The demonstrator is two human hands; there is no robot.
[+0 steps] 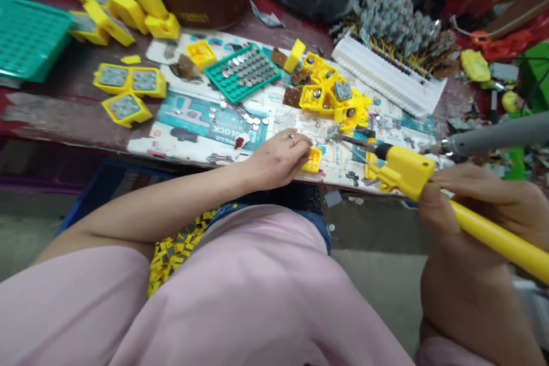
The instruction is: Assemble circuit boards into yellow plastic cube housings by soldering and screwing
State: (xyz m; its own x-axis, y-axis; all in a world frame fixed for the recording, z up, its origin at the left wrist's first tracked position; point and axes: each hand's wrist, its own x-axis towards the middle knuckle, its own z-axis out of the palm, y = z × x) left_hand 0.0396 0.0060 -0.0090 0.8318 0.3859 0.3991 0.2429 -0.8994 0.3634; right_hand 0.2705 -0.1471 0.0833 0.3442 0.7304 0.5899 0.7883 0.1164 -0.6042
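Observation:
My left hand (281, 157), with a ring on one finger, rests at the front edge of the bench, its curled fingers on a small yellow plastic case (313, 160). On the right, my right hand (467, 211) is wrapped round a yellow tool (409, 171) with a long yellow handle and a dark metal tip pointing left. Close to that tip is a small grey part (332, 132). Just behind lies a cluster of yellow cases (326, 88), some with round metal pieces inside. A green tray (242, 73) holds rows of silver discs.
A brown tub (201, 8) of yellow cases stands at the back left, beside green trays (34, 40). Three filled cases (124, 108) lie left. A white rack (386, 77) with wired parts sits back right; a grey tool (497, 134) extends from the right edge.

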